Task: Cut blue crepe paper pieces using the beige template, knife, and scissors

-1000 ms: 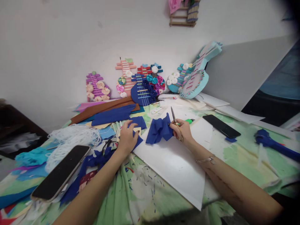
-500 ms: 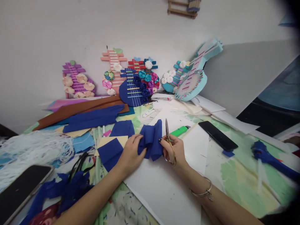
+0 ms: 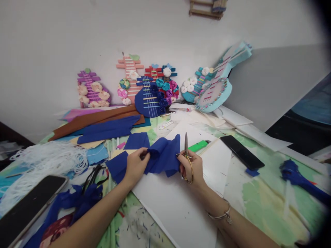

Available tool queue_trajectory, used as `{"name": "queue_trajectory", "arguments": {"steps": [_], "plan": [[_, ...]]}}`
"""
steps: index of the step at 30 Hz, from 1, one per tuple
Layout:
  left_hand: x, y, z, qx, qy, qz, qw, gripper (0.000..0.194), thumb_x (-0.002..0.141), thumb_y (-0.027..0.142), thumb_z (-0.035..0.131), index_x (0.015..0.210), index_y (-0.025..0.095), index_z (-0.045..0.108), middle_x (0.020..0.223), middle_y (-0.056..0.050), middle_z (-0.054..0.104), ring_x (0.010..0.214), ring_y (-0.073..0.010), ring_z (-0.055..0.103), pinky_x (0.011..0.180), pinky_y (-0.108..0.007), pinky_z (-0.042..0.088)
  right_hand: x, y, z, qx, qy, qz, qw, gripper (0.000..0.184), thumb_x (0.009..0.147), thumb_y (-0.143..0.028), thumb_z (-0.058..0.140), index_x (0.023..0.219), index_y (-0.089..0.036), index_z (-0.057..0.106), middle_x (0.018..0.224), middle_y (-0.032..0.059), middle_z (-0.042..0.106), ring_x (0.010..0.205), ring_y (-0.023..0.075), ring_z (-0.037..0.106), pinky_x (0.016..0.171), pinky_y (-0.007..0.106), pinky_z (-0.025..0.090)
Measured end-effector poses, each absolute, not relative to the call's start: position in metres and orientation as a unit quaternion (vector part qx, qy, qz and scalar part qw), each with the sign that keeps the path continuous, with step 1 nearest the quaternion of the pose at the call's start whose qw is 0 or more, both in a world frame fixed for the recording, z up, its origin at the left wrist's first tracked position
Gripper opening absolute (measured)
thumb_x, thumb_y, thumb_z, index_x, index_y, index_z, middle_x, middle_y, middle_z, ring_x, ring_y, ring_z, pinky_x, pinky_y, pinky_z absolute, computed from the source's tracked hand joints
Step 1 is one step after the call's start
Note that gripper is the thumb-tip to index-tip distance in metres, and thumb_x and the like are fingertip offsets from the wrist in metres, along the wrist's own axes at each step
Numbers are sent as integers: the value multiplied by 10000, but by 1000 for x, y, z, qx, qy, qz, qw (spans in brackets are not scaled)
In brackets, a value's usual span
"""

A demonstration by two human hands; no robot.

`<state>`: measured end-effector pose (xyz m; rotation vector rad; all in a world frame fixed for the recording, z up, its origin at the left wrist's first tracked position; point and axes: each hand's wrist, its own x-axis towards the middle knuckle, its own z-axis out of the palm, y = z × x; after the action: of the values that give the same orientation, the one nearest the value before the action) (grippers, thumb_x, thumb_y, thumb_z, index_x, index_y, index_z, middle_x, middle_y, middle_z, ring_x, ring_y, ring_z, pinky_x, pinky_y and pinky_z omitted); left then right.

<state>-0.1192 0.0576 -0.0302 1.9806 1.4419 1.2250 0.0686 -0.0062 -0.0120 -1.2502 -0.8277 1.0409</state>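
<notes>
A strip of blue crepe paper (image 3: 164,156) stretches between my two hands above a white sheet (image 3: 178,203). My left hand (image 3: 138,164) pinches its left end between thumb and fingers. My right hand (image 3: 192,167) is closed around gold-handled scissors (image 3: 186,143), blades pointing up and away from me, while its thumb and finger also hold the strip's right edge. Beyond my right hand lies a green utility knife (image 3: 198,146). More blue crepe pieces (image 3: 117,167) rest to the left of my left hand, one partly behind it.
Phones lie at the lower left (image 3: 31,206) and on the right (image 3: 242,151). White cord (image 3: 49,158) is heaped on the left, a blue glue gun (image 3: 292,172) far right. Decorated paper guitars (image 3: 147,100) lean on the back wall, behind folded crepe paper (image 3: 108,129).
My left hand has moved left, drawing the gathered blue crepe paper out wider. My right hand keeps the scissors and the strip's edge. The view has shifted slightly.
</notes>
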Motion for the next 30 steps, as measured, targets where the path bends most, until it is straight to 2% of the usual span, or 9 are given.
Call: {"name": "queue_trajectory", "arguments": {"steps": [7,13,16,18,21,23,25,27,30], "plan": [[-120,56,-25,679,510,496,183,184,850,321,515,847,175,627,749,-28,701,674,-175,676,612,-258,526,71,-5,-10,-540,-358,426,631,291,669,-439,663,697,-183,528,292,-74,441,228,60,306,256,162,227],[-126,61,-20,690,483,530,97,148,914,287,465,952,178,557,736,-22,674,603,-168,664,580,-290,550,87,-4,6,-542,-400,404,619,239,655,-375,687,681,-186,545,304,-66,452,238,67,310,274,176,215],[-133,62,-12,717,447,536,6,79,885,236,517,890,183,576,912,-84,678,855,-215,671,793,-388,552,108,-3,20,-597,-472,332,557,174,674,-342,657,682,-185,583,315,-56,465,248,92,345,302,200,244],[-137,57,-6,749,405,523,-48,60,877,195,533,857,187,589,1017,-112,670,1010,-241,635,922,-436,502,123,1,31,-657,-540,219,478,136,722,-317,603,696,-186,627,350,-35,507,299,124,437,368,222,326],[-138,40,0,810,322,477,-114,79,867,134,554,873,184,615,1062,-121,679,1072,-252,618,967,-438,479,145,16,49,-713,-590,68,374,141,748,-256,578,751,-176,695,493,32,635,479,187,601,510,261,408],[-134,25,1,850,250,435,-157,113,873,92,542,899,167,623,1000,-120,701,1000,-239,647,909,-404,510,156,32,60,-737,-609,-23,294,163,760,-238,570,778,-171,718,626,79,700,612,221,654,574,278,417],[-126,10,-1,881,186,393,-185,155,892,65,509,892,165,626,882,-82,714,879,-196,671,814,-333,537,163,51,66,-742,-615,-55,262,184,775,-234,562,800,-158,727,728,118,725,713,247,671,623,294,419],[-115,-5,-6,909,133,309,-248,167,903,49,476,874,120,624,800,-104,697,802,-211,668,725,-349,538,167,70,67,-744,-619,-70,241,200,781,-226,560,842,-141,731,800,148,731,789,274,672,662,313,416],[-97,-21,-12,922,113,244,-279,195,889,28,442,843,95,619,652,-70,622,579,-184,589,533,-323,471,167,95,59,-748,-624,-81,211,219,782,-224,561,874,-122,731,844,175,730,844,302,667,680,327,410]]}}
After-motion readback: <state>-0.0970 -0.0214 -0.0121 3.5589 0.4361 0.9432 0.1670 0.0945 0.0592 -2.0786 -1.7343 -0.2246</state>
